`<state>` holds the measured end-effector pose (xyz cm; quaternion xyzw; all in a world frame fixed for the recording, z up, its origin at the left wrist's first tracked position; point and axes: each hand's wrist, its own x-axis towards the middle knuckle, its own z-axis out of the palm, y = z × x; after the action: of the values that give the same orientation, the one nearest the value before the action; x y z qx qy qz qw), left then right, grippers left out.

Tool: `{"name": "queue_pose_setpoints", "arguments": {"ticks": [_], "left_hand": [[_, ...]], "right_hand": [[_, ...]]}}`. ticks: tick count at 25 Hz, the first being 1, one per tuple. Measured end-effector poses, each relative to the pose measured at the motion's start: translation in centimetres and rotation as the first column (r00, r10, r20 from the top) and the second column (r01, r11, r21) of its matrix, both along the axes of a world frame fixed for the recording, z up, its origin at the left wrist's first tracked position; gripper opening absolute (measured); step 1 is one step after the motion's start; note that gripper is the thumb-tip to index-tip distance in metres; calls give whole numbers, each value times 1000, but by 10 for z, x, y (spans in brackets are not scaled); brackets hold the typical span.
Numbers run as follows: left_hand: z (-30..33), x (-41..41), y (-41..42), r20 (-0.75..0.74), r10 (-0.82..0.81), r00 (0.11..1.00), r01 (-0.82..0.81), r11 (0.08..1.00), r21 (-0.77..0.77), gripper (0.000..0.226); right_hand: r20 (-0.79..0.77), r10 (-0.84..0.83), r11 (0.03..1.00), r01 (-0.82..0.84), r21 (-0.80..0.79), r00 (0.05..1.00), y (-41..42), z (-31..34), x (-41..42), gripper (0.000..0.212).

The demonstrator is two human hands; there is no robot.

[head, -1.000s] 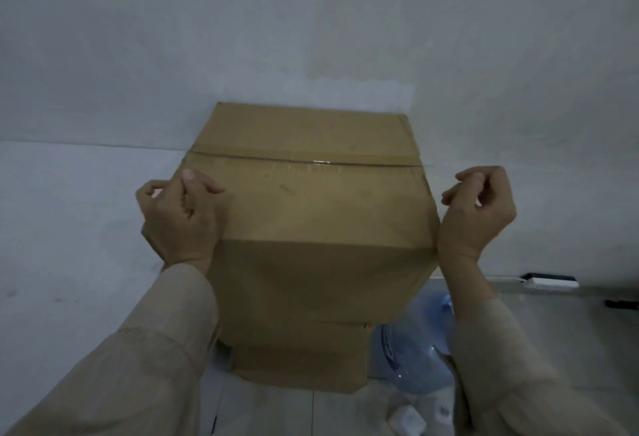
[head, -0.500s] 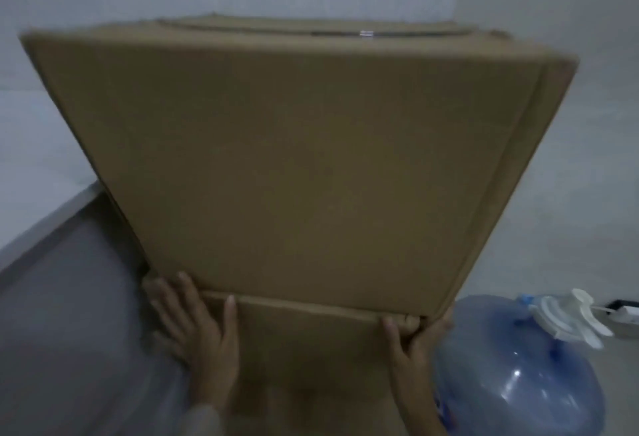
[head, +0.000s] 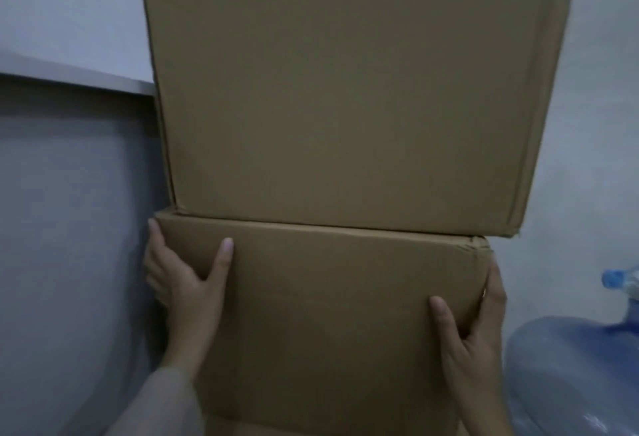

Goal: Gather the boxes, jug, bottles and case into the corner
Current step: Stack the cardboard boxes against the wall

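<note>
Two brown cardboard boxes stand stacked right in front of me. The large upper box [head: 345, 90] rests on the smaller lower box [head: 328, 314]. My left hand [head: 186, 283] clasps the lower box's left edge, thumb on the front face and fingers round the side. My right hand [head: 473, 332] clasps its right edge the same way. A blue water jug [head: 574, 377] stands at the lower right beside the boxes, with its blue-and-white cap [head: 622, 280] near the frame's edge. The bottles and the case are out of sight.
A grey wall panel [head: 69, 228] with a pale ledge [head: 69, 72] runs along the left, close to the boxes. A light wall [head: 594, 124] stands behind and to the right. The floor is hidden.
My head has dropped lower and nearer the stack. My hands went from the upper box's sides down to the lower box, and now grip its left and right edges.
</note>
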<state>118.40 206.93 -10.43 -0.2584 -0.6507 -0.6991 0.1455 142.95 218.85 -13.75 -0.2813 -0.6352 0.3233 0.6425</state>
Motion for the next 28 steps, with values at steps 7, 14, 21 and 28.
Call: {"name": "queue_pose_setpoints", "arguments": {"ticks": [7,14,21,28], "left_hand": [[26,19,-16,77,-127,989,133,988,-83,110],[25,8,-8,44,-211,976,213,977,-33,104],[3,5,-13,-40,-287,957,288,957,29,103],[3,-5,-37,8,-586,810,585,809,53,93]], "right_hand": [[8,118,991,-118,-62,993,18,50,29,114],[-184,139,990,-133,42,973,13,50,19,76],[-209,111,990,-89,114,972,16,40,13,69],[-79,161,987,-159,27,984,13,52,26,66]]}}
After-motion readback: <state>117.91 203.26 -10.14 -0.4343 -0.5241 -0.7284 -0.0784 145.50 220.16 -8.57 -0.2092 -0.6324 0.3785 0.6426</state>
